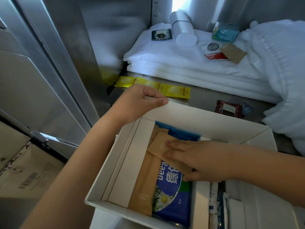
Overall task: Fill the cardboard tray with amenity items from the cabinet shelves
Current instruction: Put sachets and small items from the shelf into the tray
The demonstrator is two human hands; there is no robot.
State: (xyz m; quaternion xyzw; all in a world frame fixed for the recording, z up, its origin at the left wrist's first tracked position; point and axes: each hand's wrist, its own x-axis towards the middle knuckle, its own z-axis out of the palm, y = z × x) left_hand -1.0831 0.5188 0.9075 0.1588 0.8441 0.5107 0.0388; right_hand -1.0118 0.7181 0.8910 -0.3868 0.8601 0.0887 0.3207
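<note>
The white cardboard tray (194, 116) sits against the metal cabinet shelf and holds a blue daisy-print pack (171, 195), brown paper packets (143, 182) and white boxes (132, 162). My left hand (140, 103) grips the tray's far left rim, thumb on top. My right hand (199, 159) lies inside the tray with its fingers flat on a small brown packet (158, 146) and the thumb under its edge. On the shelf lie a yellow sachet strip (153, 85) and a dark red tea sachet (228, 109).
Folded white towels (189, 70) on the shelf carry a white tube (183, 28), a dark sachet (160, 35), a teal box (225, 33), a coffee sachet (213, 50) and a brown packet (233, 52). A fluffy white towel (283, 76) sits right. Cardboard boxes (28, 166) stand lower left.
</note>
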